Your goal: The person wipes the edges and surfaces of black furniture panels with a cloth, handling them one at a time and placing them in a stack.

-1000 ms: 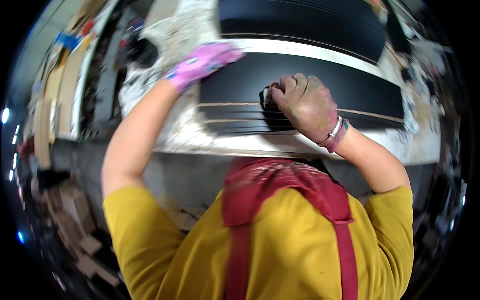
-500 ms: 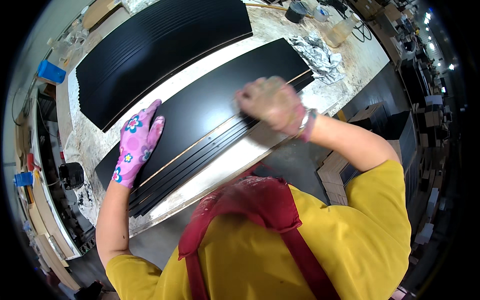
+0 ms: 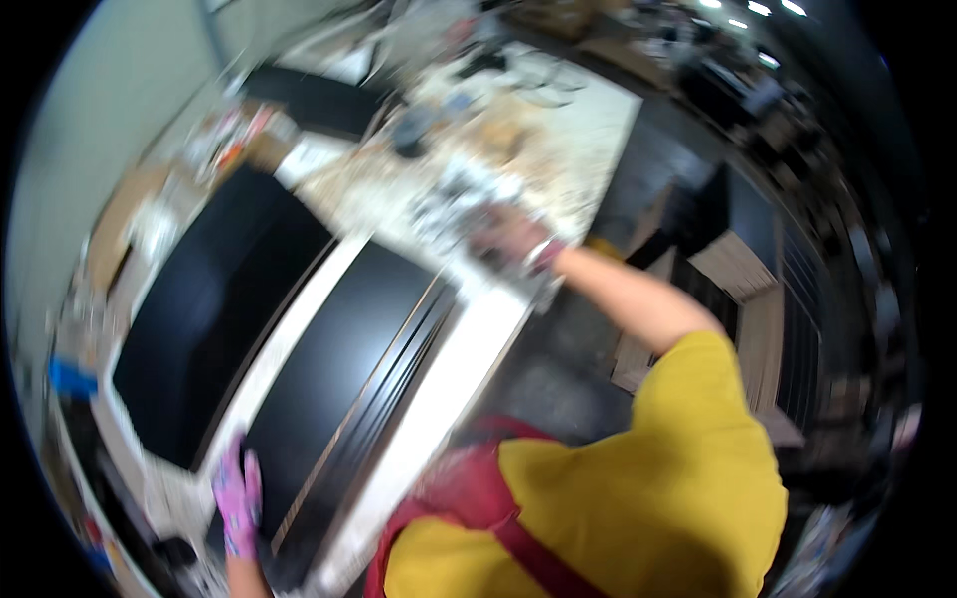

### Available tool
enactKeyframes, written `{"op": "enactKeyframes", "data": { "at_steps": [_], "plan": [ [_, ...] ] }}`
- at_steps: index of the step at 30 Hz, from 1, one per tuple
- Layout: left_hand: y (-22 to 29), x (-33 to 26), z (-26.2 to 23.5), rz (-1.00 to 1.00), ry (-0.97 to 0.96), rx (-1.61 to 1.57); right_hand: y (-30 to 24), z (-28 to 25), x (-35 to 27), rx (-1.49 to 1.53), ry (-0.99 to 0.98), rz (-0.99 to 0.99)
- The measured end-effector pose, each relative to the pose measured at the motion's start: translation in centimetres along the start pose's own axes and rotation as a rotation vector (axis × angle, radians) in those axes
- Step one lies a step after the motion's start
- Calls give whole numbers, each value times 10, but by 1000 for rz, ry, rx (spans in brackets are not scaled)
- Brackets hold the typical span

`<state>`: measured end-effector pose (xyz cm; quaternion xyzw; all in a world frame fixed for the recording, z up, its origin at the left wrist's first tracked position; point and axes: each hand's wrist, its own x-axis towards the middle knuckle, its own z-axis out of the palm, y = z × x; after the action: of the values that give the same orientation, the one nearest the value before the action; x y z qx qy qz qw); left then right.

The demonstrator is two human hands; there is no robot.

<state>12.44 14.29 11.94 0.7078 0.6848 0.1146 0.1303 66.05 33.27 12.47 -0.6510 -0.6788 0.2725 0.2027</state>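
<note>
My left hand [image 3: 237, 503], in a pink flowered glove, lies with its fingers stretched out at the near left end of a stack of long black boards [image 3: 339, 349]. The stack's right side shows stepped edges, one of them a light brown line. Past its far end lies a crumpled grey-white cloth [image 3: 449, 199]. My right hand [image 3: 506, 239], in a stained glove, is at the cloth's near right side. Motion blurs its fingers, and I cannot tell whether it grips the cloth.
Another stack of black boards [image 3: 214, 329] lies to the left on the same white, stained table [image 3: 588, 130]. A dark cup [image 3: 409, 135] stands beyond the cloth. At the left edge is a blue container [image 3: 73, 377]. Stacked panels [image 3: 743, 264] stand on the floor to the right.
The view has swung to the right. My right hand has gone from over the stepped board edges to the crumpled cloth. My left hand stays by the near end of the boards.
</note>
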Motion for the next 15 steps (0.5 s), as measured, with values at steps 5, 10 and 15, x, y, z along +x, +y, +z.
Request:
{"op": "enactKeyframes", "data": {
  "at_steps": [5,10,15],
  "plan": [
    [6,21,-33,-189,-510,-131,-27,47,-3,1033,105,69],
    [19,39,-26,-13,-423,-594,-49,99,-8,1731,383,290],
    [13,62,-1,202,-504,-346,1,139,18,1950,511,58]
  ]
}}
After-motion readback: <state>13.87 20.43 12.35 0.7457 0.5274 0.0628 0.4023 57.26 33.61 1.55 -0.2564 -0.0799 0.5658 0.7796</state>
